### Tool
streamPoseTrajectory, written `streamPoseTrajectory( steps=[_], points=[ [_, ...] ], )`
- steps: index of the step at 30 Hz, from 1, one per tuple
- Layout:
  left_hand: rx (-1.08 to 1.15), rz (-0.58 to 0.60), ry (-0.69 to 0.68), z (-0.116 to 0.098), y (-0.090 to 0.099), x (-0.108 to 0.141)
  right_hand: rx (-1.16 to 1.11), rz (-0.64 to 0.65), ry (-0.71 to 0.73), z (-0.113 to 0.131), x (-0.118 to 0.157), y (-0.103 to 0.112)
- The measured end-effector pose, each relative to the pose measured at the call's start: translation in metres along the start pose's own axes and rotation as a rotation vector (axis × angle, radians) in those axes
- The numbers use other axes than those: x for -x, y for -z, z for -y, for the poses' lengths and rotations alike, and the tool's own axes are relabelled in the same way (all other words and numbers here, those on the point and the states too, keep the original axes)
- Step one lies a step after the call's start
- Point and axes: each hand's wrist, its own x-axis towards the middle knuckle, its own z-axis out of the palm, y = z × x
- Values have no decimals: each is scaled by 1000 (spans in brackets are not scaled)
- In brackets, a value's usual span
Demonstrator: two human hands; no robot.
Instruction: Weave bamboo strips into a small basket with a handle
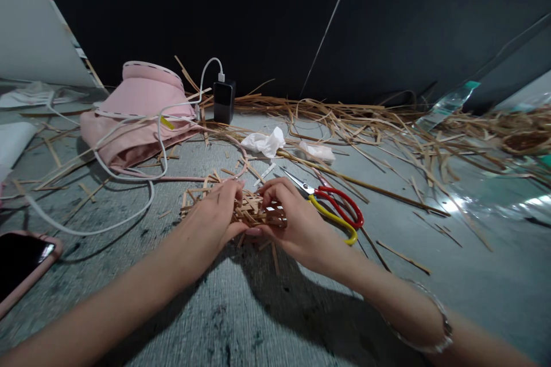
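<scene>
matt bamboo strips (252,210), glossy plastic scissor handles (333,219)

Lighting: dim, from above and ahead. A soft shadow (279,304) falls toward the wearer beneath the left hand (206,223) and right hand (293,223). Glare: white, on the plastic sheet (486,200). Background wall (193,17): near black. Edges: wide-angle curvature. Focus: acceptable throughout.

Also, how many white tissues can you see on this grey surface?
2: one crumpled tissue and, just to its right, a flatter one, both among the loose strips. More may be hidden under the strips.
</scene>
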Motion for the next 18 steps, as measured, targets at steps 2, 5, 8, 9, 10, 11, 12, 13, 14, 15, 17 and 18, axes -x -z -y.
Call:
streamPoseTrajectory(
  steps=[2, 5, 8, 9, 10, 11, 12, 13, 14, 15, 17, 18],
  points=[
    [2, -15, -14, 0, -1, 0, -1, -6, -2, 1, 1, -1],
    [8, -30, -12, 0, -3, 1, 16, -20, -21, 3, 3, -2],
    [0, -24, 0, 0, -1, 2, 42, 10, -18, 4, 3, 0],
    [-12, -18, -6, 0, 1, 2, 44, 30, -14, 4, 3, 2],
    [-31, -19, -22, 0, 3, 2, 43, 47, -7, 4, 3, 4],
    [-58, -28, -47, 0, 6, 2, 43, 57, -4, 4, 2, 7],
    [-96, -46, -82, 0, 10, 2, 50, 66, -4, 3, 2, 10],
    [-144, -68, -124, 0, 13, 1, 64, 72, -4, 3, 1, 13],
    [-197, -93, -160, 0, 16, 0, 83, 73, -5, 2, 1, 16],
    [-252, -114, -186, 0, 18, -1, 105, 70, -6, 2, 0, 17],
    [-353, -130, -205, -2, 20, -2, 135, 67, 6, 1, -1, 19],
    [-392, -131, -201, -3, 20, -2, 140, 69, 21, 2, -1, 19]
  ],
)
